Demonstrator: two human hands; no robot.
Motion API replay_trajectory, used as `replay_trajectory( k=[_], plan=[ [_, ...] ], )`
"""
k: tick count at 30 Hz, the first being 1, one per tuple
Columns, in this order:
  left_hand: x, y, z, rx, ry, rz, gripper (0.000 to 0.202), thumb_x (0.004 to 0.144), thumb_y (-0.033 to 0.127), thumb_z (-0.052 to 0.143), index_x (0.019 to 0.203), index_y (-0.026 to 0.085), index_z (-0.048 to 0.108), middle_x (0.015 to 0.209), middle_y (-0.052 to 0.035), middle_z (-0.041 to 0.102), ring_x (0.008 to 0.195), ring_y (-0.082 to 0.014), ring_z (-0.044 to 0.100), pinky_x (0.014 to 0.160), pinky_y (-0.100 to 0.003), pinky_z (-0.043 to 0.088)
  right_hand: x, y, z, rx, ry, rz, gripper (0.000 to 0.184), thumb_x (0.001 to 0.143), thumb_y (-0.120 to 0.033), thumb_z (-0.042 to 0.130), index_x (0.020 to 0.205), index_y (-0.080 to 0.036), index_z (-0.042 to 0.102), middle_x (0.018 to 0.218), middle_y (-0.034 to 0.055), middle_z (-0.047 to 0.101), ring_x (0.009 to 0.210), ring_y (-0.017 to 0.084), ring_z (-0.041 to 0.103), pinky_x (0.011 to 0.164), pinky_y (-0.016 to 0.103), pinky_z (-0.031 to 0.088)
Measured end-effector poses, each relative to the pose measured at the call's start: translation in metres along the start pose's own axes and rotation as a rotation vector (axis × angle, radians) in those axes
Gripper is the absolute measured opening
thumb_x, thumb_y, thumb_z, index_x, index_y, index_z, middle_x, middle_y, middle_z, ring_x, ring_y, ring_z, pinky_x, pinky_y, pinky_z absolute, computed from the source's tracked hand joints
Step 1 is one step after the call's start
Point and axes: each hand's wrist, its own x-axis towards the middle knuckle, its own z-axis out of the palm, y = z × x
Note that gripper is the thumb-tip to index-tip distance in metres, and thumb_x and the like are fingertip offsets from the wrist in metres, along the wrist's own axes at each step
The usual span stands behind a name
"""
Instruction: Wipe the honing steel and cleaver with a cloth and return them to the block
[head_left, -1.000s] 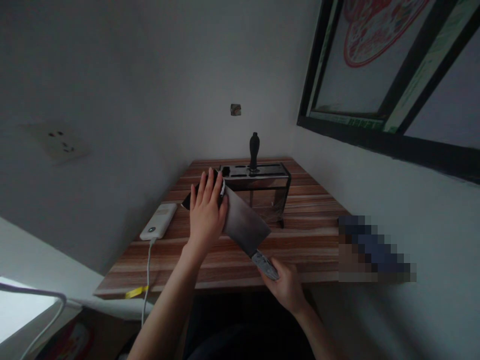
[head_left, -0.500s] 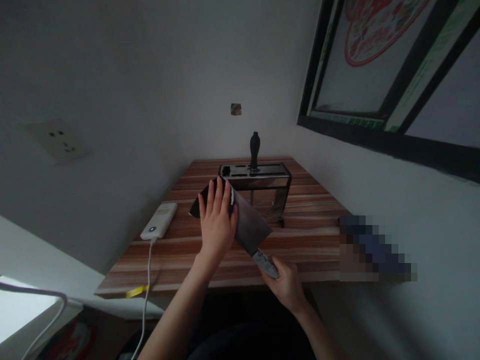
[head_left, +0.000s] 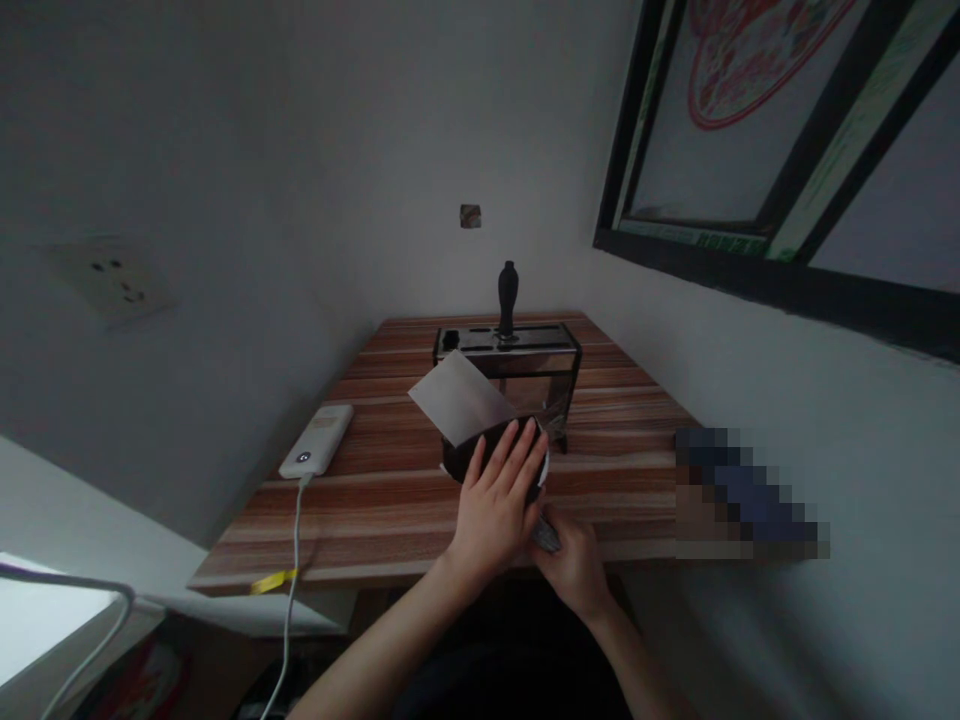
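Note:
A cleaver [head_left: 461,395] with a broad grey blade is held slantwise over the table, its blade end towards the upper left. My right hand [head_left: 576,568] is wrapped around its patterned grey handle [head_left: 550,536]. Against the blade near the handle, my left hand [head_left: 495,505] holds a black cloth [head_left: 474,453] with a white edge, its fingers stretched flat over it. The thumb is partly hidden. Behind the blade stands a knife block [head_left: 544,340] with a slotted metal top and clear sides. One black handle [head_left: 508,300] sticks up out of it.
On the wood-grain table [head_left: 382,500] a white power bank [head_left: 319,440] lies at the left, with a white cable [head_left: 295,560] running over the front edge. Yellow tape [head_left: 271,582] is at that edge. A pixelated dark object [head_left: 750,495] lies at the right. Walls enclose the table.
My left hand has slid with the black cloth down the blade towards the handle, so the blade's far end is now bare. The right hand stays on the handle.

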Motion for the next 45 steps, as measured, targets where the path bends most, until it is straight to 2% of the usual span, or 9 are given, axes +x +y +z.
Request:
replay_trajectory(
  k=[4,11,19,25,30,36,45],
  plan=[
    [-0.005,0.000,-0.001,-0.028,-0.010,0.033,0.053,0.092,0.032,0.042,0.143,0.022,0.031,0.146,-0.0030,0.037,0.137,-0.0196,0.028,0.115,-0.041,0.011,0.000,0.000,0.000,0.019,-0.023,0.008,0.005,0.075,-0.019,0.053,0.073,-0.019,0.057,0.064,0.0036,0.066,0.057,0.017,0.062,0.053,0.022,0.042],
    [-0.011,-0.001,-0.002,-0.112,-0.086,0.242,0.049,0.093,0.035,0.039,0.140,0.022,0.035,0.147,0.0011,0.034,0.138,-0.0145,0.024,0.115,-0.036,0.012,-0.001,0.006,0.001,0.060,0.015,-0.009,0.014,0.078,-0.026,0.052,0.071,-0.017,0.060,0.065,0.0086,0.070,0.058,0.021,0.066,0.051,0.025,0.044],
    [-0.006,0.000,-0.007,-0.067,-0.130,0.208,0.050,0.094,0.037,0.038,0.142,0.024,0.030,0.150,0.0019,0.028,0.139,-0.0157,0.022,0.114,-0.037,0.015,-0.001,0.005,0.002,-0.002,0.040,-0.021,0.015,0.080,-0.027,0.051,0.074,-0.017,0.060,0.065,0.0082,0.069,0.059,0.021,0.066,0.051,0.025,0.043],
    [0.002,-0.005,-0.012,-0.006,-0.090,0.116,0.053,0.094,0.036,0.038,0.144,0.024,0.025,0.151,0.0017,0.025,0.139,-0.0171,0.020,0.115,-0.038,0.010,0.000,0.001,0.000,-0.019,0.023,-0.017,0.011,0.080,-0.025,0.053,0.072,-0.018,0.057,0.062,0.0043,0.066,0.055,0.016,0.062,0.052,0.023,0.041],
    [0.014,-0.022,-0.019,0.038,-0.047,0.026,0.052,0.094,0.031,0.037,0.144,0.023,0.026,0.151,0.0000,0.025,0.140,-0.0183,0.018,0.115,-0.040,0.009,0.000,0.002,0.002,-0.038,0.017,-0.016,0.015,0.081,-0.026,0.055,0.067,-0.020,0.052,0.057,0.0001,0.059,0.050,0.012,0.055,0.051,0.020,0.038],
    [0.029,-0.052,-0.029,0.049,0.042,-0.090,0.053,0.093,0.024,0.038,0.144,0.020,0.026,0.152,-0.0048,0.023,0.141,-0.0213,0.015,0.114,-0.044,0.010,-0.001,0.001,0.001,-0.057,0.010,-0.031,0.019,0.081,-0.026,0.055,0.064,-0.020,0.049,0.054,-0.0015,0.054,0.048,0.010,0.050,0.049,0.019,0.036],
    [0.043,-0.095,-0.037,-0.032,0.150,-0.224,0.053,0.093,0.024,0.035,0.145,0.020,0.024,0.153,-0.0070,0.019,0.141,-0.0221,0.012,0.113,-0.048,0.009,-0.001,-0.002,0.000,-0.082,-0.003,-0.051,0.020,0.081,-0.026,0.054,0.063,-0.019,0.049,0.052,-0.0015,0.054,0.045,0.009,0.048,0.048,0.019,0.034]
  ],
)
